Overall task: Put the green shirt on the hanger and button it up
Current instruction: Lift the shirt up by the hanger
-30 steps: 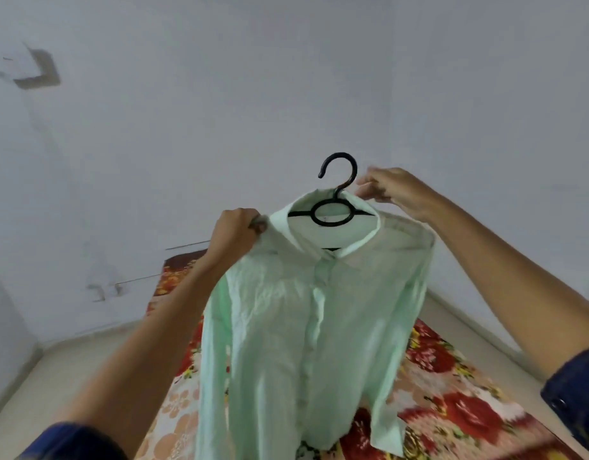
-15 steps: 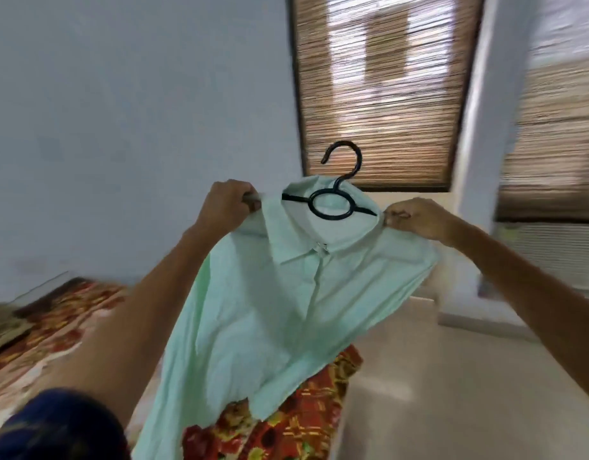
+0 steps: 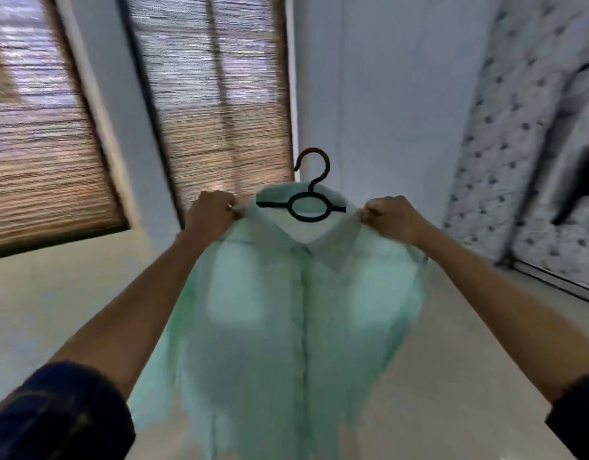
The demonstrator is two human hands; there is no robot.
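Green shirt (image 3: 286,310) hangs on the black hanger (image 3: 306,207) between both raised fists: left hand (image 3: 212,215) and right hand (image 3: 391,219) each pinch a shoulder.

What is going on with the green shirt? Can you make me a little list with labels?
shirt: green shirt, hanging on the hanger, front closed as far as the blur shows
hanger: black hanger, hook up and free, ring showing inside the collar
left hand: left hand pinching the shirt's shoulder
right hand: right hand pinching the other shoulder
held where: up in the air, in front of the person
behind: bamboo blinds on the windows, pale wall
picture: blurry, buttons too small to see
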